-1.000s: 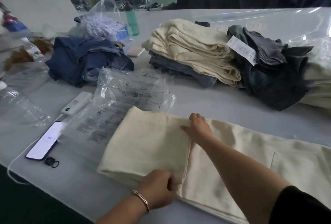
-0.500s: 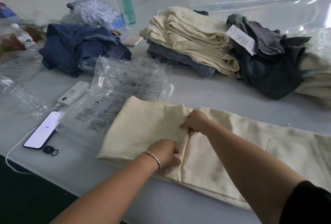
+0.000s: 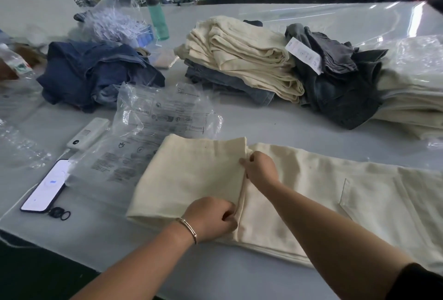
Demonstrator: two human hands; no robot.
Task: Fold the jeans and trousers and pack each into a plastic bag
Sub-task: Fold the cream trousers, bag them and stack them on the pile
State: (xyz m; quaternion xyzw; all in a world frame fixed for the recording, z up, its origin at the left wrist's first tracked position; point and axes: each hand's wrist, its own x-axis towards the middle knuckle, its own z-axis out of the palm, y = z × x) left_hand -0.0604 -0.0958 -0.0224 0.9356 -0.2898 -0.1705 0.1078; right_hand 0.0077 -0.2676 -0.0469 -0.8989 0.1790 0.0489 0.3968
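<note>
Cream trousers lie flat across the near part of the table, their leg end doubled back into a folded flap on the left. My left hand pinches the near end of that flap's edge. At the far end of the same edge, my right hand grips the cloth. Clear printed plastic bags lie crumpled just beyond the trousers, to the left. Further back sit a stack of folded cream trousers and jeans, a heap of dark grey jeans and a heap of blue jeans.
A lit phone on a cable, a white power bank and small black rings lie at the near left. A green bottle stands at the back. Bagged cream garments pile up at right. The table edge runs near left.
My right hand went from lying flat on the fold to pinching its edge. My left hand slid along the near edge and grips it. The flap's edge is slightly raised.
</note>
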